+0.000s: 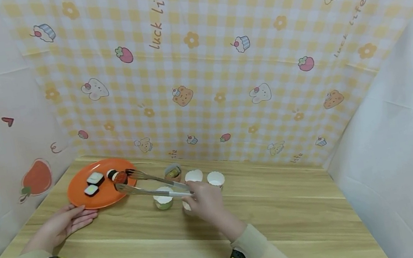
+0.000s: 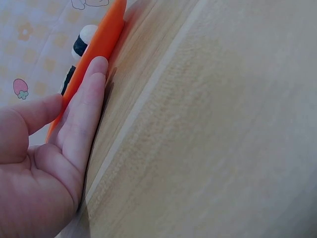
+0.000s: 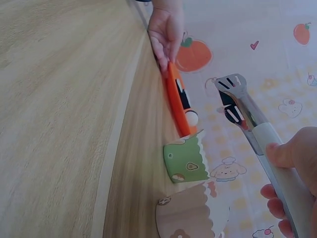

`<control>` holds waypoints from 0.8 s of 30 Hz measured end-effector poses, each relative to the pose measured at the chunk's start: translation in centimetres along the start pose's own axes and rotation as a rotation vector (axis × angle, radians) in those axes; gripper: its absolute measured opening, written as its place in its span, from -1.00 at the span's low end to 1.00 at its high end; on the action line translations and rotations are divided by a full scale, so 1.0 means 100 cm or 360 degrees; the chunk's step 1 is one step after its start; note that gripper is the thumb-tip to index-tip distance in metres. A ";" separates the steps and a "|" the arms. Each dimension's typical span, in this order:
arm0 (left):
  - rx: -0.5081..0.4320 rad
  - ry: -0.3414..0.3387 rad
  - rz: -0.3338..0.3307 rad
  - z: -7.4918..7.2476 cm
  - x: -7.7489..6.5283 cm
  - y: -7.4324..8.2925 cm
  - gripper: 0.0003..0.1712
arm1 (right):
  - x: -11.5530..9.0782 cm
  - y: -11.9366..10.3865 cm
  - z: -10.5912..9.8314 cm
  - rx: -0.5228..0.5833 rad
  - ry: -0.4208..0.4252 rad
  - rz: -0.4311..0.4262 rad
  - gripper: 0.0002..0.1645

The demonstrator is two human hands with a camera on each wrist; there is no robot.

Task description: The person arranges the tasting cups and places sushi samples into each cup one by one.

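The left hand [image 1: 63, 224] pinches the near edge of an orange plate [image 1: 105, 200] on the left of the desk [image 1: 139, 240], its thumb at the rim and its fingers stretched out together along the underside. The right hand [image 1: 208, 201] is wrapped around the pale handle of a pair of metal tongs [image 3: 287, 191], which reach left over the plate. Between the slotted tips sits a toy sushi piece with a reddish top [image 1: 121, 177]; whether it also touches the plate is hard to tell. Just beside it lies a white-and-black rice piece [image 1: 111, 174], close enough to crowd the tips, and further left on the plate are two white-topped rolls, a larger one [image 1: 95, 178] and a smaller one [image 1: 91, 189] just in front of it. Paper cups fill the space between the plate and the right hand: a green cup [image 1: 164, 203] directly under the tongs, a brownish cup [image 1: 174, 178] behind them with something brown and green inside, and two white-lined cups, one [image 1: 193, 176] just behind the right hand and another [image 1: 216, 179] to its right. A fifth cup [image 1: 187, 206] is mostly hidden by that hand. A yellow-checked cloth [image 1: 222, 69] printed with cartoon animals hangs behind the desk.
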State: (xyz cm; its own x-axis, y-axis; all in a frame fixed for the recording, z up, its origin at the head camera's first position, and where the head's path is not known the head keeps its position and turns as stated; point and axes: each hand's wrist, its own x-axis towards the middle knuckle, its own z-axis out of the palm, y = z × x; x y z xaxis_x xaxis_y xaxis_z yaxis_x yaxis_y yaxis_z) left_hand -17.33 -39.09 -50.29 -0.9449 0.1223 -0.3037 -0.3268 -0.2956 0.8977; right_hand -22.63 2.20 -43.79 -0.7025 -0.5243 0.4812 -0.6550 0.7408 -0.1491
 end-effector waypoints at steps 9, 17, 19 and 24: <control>-0.0026 0.0002 -0.0013 0.002 -0.001 0.002 -0.56 | -0.007 0.009 -0.007 0.0051 -0.0009 0.0029 -0.59; -0.0040 -0.0002 -0.0017 0.001 0.000 0.001 -0.62 | -0.014 0.019 -0.011 0.0051 0.0054 0.0028 -0.58; -0.0052 0.0001 -0.0021 0.000 0.000 0.000 -0.62 | -0.015 0.021 -0.012 0.0060 0.0057 0.0036 -0.57; -0.0071 0.0024 -0.0031 0.000 0.000 0.000 -0.72 | -0.019 0.026 -0.014 0.0117 0.0053 0.0073 -0.54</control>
State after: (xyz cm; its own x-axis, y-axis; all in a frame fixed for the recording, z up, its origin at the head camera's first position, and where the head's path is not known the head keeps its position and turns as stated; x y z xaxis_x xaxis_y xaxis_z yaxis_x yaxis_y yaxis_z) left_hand -17.35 -39.05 -50.26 -0.9383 0.1140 -0.3263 -0.3456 -0.3355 0.8764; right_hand -22.63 5.74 -43.87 -0.7234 -0.4751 0.5009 -0.6418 0.7303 -0.2341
